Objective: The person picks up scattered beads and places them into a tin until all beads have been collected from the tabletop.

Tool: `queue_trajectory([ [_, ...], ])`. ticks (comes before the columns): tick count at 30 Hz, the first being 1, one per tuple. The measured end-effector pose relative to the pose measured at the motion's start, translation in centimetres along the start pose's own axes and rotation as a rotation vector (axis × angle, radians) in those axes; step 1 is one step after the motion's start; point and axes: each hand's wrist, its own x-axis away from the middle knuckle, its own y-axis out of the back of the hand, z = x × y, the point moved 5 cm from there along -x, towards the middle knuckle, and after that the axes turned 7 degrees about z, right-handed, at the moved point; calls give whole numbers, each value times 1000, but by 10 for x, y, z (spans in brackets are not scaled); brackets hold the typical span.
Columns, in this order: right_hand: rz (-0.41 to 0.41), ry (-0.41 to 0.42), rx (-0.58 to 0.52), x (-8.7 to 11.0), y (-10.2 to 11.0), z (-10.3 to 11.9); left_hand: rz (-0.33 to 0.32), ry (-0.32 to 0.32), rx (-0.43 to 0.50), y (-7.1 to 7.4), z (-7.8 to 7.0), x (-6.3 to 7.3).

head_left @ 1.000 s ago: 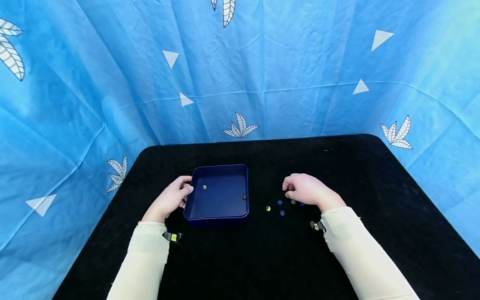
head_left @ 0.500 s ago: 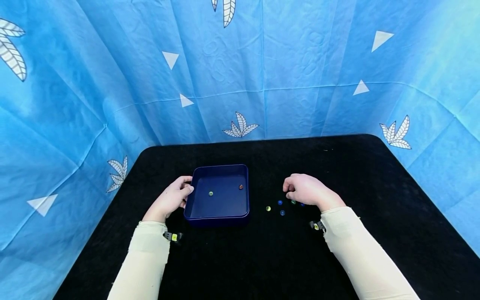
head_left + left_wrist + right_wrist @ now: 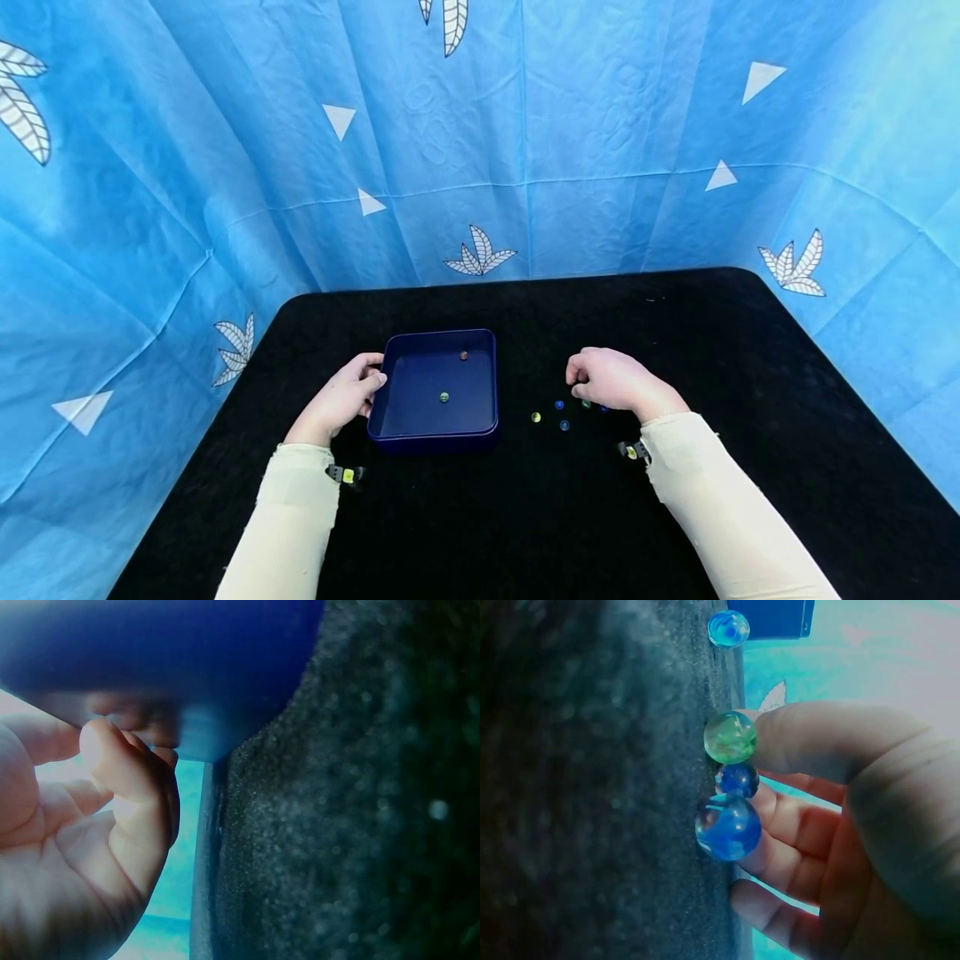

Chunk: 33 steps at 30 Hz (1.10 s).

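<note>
My left hand [image 3: 345, 398] grips the left side of a square dark blue tin [image 3: 435, 434], thumb at the rim and fingers against the outer wall. Inside the tin lie a green marble [image 3: 445, 397] and an orange marble [image 3: 463, 356]. Low over the table at right, my right hand [image 3: 611, 377] has its thumb and curled fingers around a small dark blue marble [image 3: 737, 781]; the exact contact is partly hidden by a green marble [image 3: 730, 738]. Nearer the right wrist camera sits another blue marble [image 3: 730, 827].
Between tin and right hand, a yellow marble [image 3: 536, 417] and two blue ones, the nearer blue marble [image 3: 565, 426] and the farther blue marble [image 3: 559, 405], lie loose. Black cloth [image 3: 465, 525] covers the table. A blue patterned curtain [image 3: 600, 125] hangs behind and at the sides.
In the tin, the green marble has rolled right and nearer, while the orange one has rolled away toward the far wall and left. Both hands and the tin stay in place.
</note>
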Motion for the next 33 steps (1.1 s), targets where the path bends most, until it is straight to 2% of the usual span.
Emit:
queue_trajectory([
  [8, -14, 10, 2, -1, 0, -1, -6, -5, -5, 0, 0, -1],
  [15, -31, 28, 21, -1, 0, 0, 8, -10, 34, -1, -1, -1],
  [23, -52, 28, 4, -2, 2, -1, 23, -5, 34, -6, -29, 15],
  [26, -68, 37, 9, -1, 3, 0, 24, -13, 34, -7, -33, 18],
  [29, -87, 35, 9, -1, 4, 1, 23, -14, 35, -7, -30, 16],
  [33, -101, 26, 1, -1, 5, 0, 15, -9, 33, -3, -13, 7],
])
